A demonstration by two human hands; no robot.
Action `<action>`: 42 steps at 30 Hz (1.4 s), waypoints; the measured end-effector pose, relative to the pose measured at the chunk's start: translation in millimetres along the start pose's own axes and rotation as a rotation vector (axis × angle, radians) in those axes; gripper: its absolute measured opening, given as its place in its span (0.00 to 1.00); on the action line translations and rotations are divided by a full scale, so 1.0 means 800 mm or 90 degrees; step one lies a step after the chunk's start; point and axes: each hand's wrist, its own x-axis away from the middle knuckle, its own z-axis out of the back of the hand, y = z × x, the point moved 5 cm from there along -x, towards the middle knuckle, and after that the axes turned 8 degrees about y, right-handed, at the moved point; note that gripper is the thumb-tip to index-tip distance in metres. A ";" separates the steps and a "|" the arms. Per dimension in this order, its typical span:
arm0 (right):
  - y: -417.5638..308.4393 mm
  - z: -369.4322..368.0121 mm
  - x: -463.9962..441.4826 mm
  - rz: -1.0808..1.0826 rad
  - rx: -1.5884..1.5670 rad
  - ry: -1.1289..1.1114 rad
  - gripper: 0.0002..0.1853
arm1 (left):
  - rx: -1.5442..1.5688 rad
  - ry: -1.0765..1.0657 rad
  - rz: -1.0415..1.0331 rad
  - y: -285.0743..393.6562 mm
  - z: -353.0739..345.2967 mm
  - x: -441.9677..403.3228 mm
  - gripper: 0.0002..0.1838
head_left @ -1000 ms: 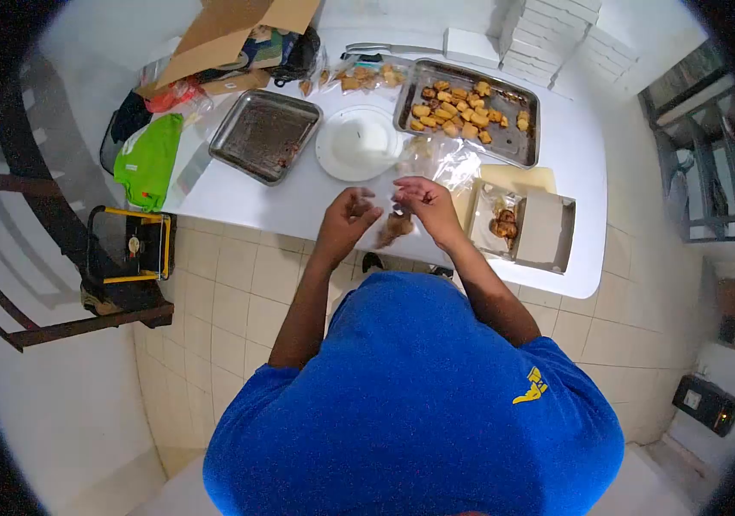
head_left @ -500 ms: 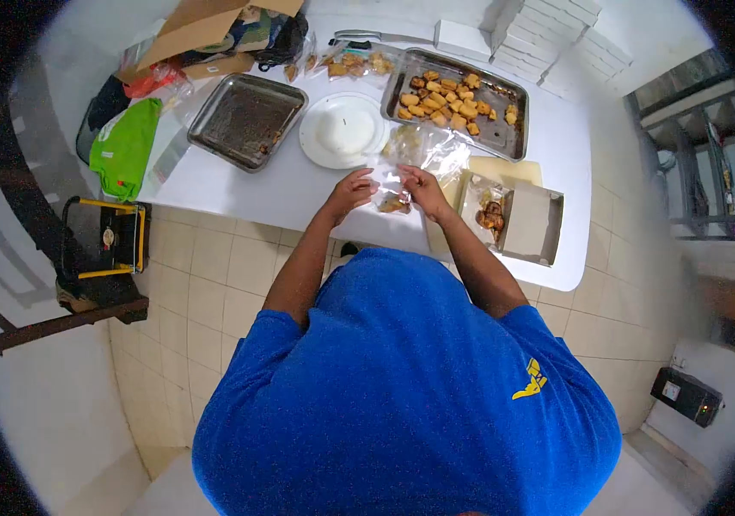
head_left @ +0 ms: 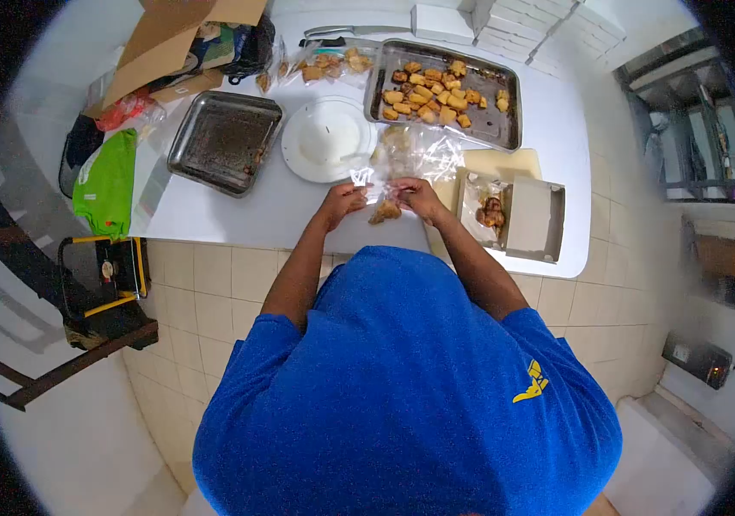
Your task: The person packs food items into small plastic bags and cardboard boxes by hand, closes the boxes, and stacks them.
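Both hands hold the top of a small clear plastic bag [head_left: 385,211] with brown food pieces at its bottom, near the table's front edge. My left hand [head_left: 346,202] pinches the bag's left side, its fingers closed. On the right side, the fingers of my right hand [head_left: 415,198] are closed on the same bag. Behind the hands are a white plate [head_left: 299,155] and loose clear plastic bags [head_left: 428,153]. An open cardboard box [head_left: 535,219] with browned food [head_left: 491,212] lies right of my right hand, by a pale board [head_left: 505,161].
A metal tray [head_left: 509,129] of golden food pieces stands at the back right. Left of the plate is a second metal tray [head_left: 221,142]. Filled bags [head_left: 329,67], a knife [head_left: 359,30], white boxes [head_left: 443,23], a carton [head_left: 157,43] and a green bag [head_left: 105,185] surround them.
The view has shifted, moving the table items left in the frame. My hands, earlier apart above the food bag, are now closed on its upper part.
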 end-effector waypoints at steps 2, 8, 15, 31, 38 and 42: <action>0.010 0.003 -0.002 0.021 -0.039 -0.060 0.11 | -0.184 -0.034 -0.162 0.005 0.011 -0.006 0.09; -0.008 0.011 0.000 0.313 0.239 0.038 0.07 | -0.235 -0.056 -0.284 0.014 0.010 0.000 0.09; -0.020 0.002 0.010 0.076 0.216 0.044 0.14 | -0.184 -0.049 -0.161 0.011 -0.002 0.010 0.16; 0.003 -0.007 0.015 0.107 0.027 -0.050 0.29 | -0.338 0.044 -0.167 0.002 -0.032 0.031 0.15; -0.015 -0.014 0.049 -0.078 0.048 -0.045 0.22 | -0.055 0.021 0.016 -0.010 -0.034 0.046 0.16; -0.013 -0.019 0.058 -0.107 -0.112 -0.096 0.17 | -0.001 0.035 -0.002 0.025 -0.034 0.065 0.18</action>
